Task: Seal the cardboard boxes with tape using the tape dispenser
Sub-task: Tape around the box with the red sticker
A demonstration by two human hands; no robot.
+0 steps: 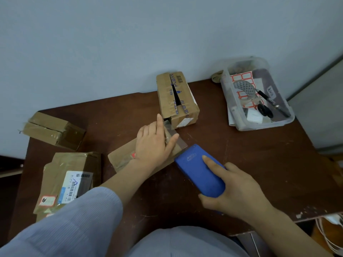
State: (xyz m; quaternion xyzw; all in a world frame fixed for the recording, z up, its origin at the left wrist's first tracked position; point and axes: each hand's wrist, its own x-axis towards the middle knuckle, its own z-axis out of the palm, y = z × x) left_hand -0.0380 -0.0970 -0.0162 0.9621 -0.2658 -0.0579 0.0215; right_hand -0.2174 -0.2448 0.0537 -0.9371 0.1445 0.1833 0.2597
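Note:
A low cardboard box point(124, 156) lies in the middle of the brown table point(241, 160). My left hand point(154, 143) presses flat on its top, fingers spread over a strip of clear tape point(181, 141) that runs off the box's right end. My right hand point(235, 193) grips the blue tape dispenser point(199, 171), whose front edge meets that strip just right of the box. A taller box point(176, 97) with an open slit along its top stands behind. Two taped boxes point(53, 130) point(68, 179) lie at the left.
A clear plastic bin point(259, 125) at the back right holds red-bordered labels, a pen, a small tape roll and a grey round object. The wall rises right behind the table. White cables hang off the table's right front corner point(332, 219).

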